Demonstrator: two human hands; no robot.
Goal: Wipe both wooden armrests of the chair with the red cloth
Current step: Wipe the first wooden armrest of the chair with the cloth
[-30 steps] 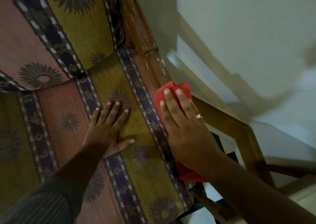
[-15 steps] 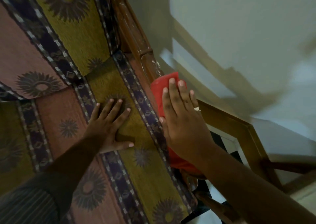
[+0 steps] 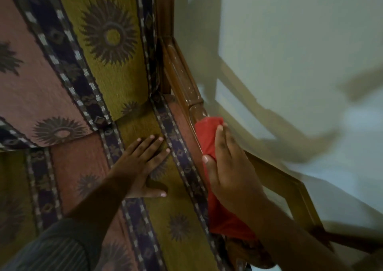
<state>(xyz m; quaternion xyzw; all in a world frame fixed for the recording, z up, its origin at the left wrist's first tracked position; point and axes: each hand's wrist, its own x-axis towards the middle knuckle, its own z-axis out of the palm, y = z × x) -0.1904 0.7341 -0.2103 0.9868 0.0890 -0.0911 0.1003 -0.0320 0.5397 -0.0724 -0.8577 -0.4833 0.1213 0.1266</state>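
The chair's right wooden armrest (image 3: 180,78) runs from the backrest down toward me along the seat's right side. My right hand (image 3: 230,167) presses the red cloth (image 3: 207,134) onto the armrest about halfway along, fingers wrapped over it; more cloth (image 3: 226,219) trails under my wrist. My left hand (image 3: 141,163) lies flat with fingers spread on the patterned seat cushion (image 3: 145,125). The other armrest is out of view.
A patterned backrest cushion (image 3: 107,42) in olive, pink and dark blue stripes stands behind the seat. A pale wall (image 3: 290,53) is close on the right of the chair. The wooden side frame (image 3: 290,190) shows below the armrest.
My right hand has slid the red cloth farther up the armrest toward the backrest. The view has tilted up and left. My left hand has stayed on the seat.
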